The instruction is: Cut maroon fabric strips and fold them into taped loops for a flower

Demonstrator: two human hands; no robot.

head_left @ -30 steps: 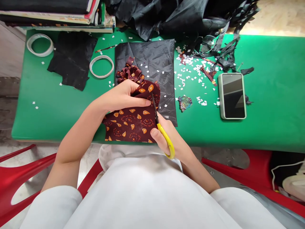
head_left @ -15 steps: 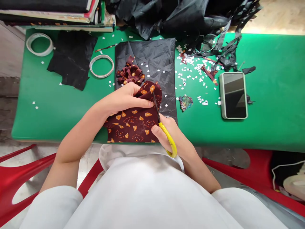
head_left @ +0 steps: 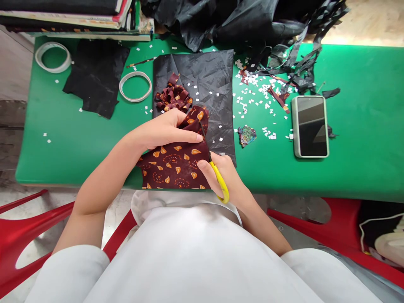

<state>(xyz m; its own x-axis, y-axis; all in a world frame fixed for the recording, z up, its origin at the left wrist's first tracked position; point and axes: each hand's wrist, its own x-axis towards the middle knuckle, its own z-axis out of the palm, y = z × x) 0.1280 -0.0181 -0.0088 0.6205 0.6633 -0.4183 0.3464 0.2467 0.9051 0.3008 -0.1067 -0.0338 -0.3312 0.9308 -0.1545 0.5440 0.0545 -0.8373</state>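
Note:
A maroon cloth with orange drop shapes [head_left: 172,166] lies at the near edge of the green table [head_left: 362,126]. My left hand [head_left: 164,128] presses and pinches the cloth's far part, fingers closed on it. My right hand [head_left: 225,176] grips yellow-handled scissors [head_left: 217,179], whose dark blades point away from me into the cloth's right edge beside my left fingertips. A heap of cut maroon strips [head_left: 173,96] rests just beyond my left hand on a black sheet [head_left: 208,80].
A phone [head_left: 310,125] lies face up at the right. Two tape rings [head_left: 135,86] [head_left: 52,57], a black cloth piece [head_left: 94,75], a shiny scrap [head_left: 246,135] and white paper bits lie about. Black fabric [head_left: 240,21] and stacked boards [head_left: 72,17] fill the far edge. Red chair parts [head_left: 19,235] flank me.
The scissors and my right hand have slid a little forward and left along the cloth's right edge. The flap by the blades has folded in. My left hand stays put.

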